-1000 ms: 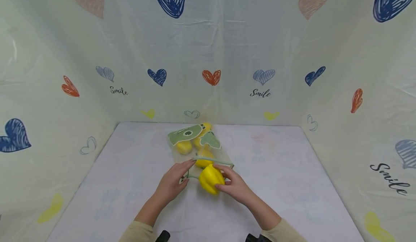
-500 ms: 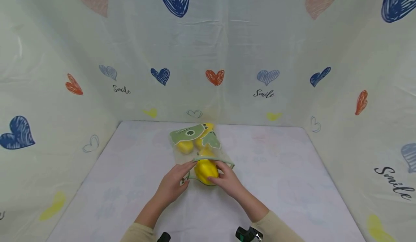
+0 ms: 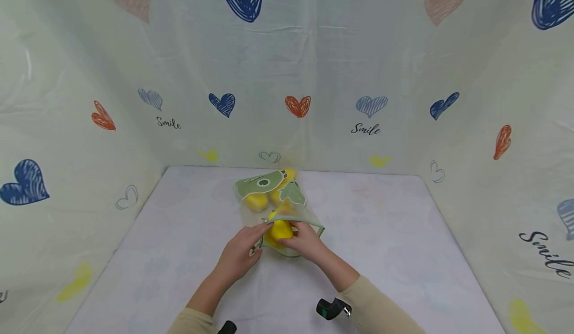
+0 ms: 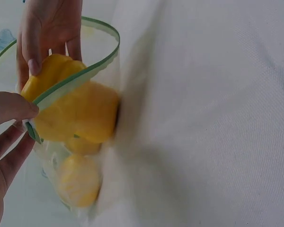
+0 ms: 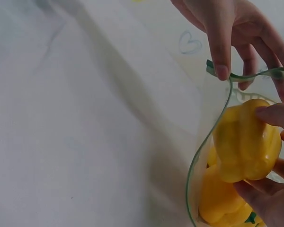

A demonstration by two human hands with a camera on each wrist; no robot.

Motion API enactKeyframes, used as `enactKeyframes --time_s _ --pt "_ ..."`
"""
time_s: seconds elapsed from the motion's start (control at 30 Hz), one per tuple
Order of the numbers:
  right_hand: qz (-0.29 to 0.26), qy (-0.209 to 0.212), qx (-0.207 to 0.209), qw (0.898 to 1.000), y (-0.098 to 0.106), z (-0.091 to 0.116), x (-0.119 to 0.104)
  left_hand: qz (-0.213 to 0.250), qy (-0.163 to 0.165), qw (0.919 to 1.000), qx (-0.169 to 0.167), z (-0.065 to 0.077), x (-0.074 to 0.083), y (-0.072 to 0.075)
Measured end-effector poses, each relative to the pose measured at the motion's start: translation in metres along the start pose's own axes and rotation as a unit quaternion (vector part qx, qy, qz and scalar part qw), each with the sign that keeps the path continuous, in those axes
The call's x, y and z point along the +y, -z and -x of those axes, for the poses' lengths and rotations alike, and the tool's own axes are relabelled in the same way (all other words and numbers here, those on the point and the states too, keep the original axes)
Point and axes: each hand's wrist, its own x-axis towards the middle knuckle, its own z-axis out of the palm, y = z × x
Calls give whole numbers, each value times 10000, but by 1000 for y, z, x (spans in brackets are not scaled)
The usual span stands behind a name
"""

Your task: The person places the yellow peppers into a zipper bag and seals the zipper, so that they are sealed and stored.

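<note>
A clear zip bag (image 3: 249, 218) with a green-edged mouth and green printed pattern lies on the table, its mouth toward me. My left hand (image 3: 238, 251) pinches the left corner of the mouth between thumb and fingers, as the right wrist view shows. My right hand (image 3: 306, 242) grips a yellow bell pepper (image 5: 246, 142) with its fingers and thumb spread around it, in the mouth of the bag. Further in, other yellow peppers (image 3: 256, 202) lie inside the bag; one more pepper (image 5: 222, 198) sits right below the held one. The right fingertips are partly hidden behind the bag's rim.
A white cloth covers the table (image 3: 381, 244). Pale curtain walls (image 3: 332, 65) with printed hearts stand at the back and both sides. A black wrist camera (image 3: 332, 309) sits by the right sleeve.
My right hand has moved forward and left, carrying the yellow bell pepper from in front of the bag into its mouth. The left hand stays at the bag's corner.
</note>
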Motion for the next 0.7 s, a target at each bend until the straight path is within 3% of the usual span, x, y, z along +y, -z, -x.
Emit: enactKeyframes --time_s 0.37,0.7 --pt "433 -113 -310 9985 1 -14 3 81 -144 9998 114 0 -3 -1" --pt "710 141 -411 9965 -4 -23 8 63 -331 9989 326 1 -6 -3"
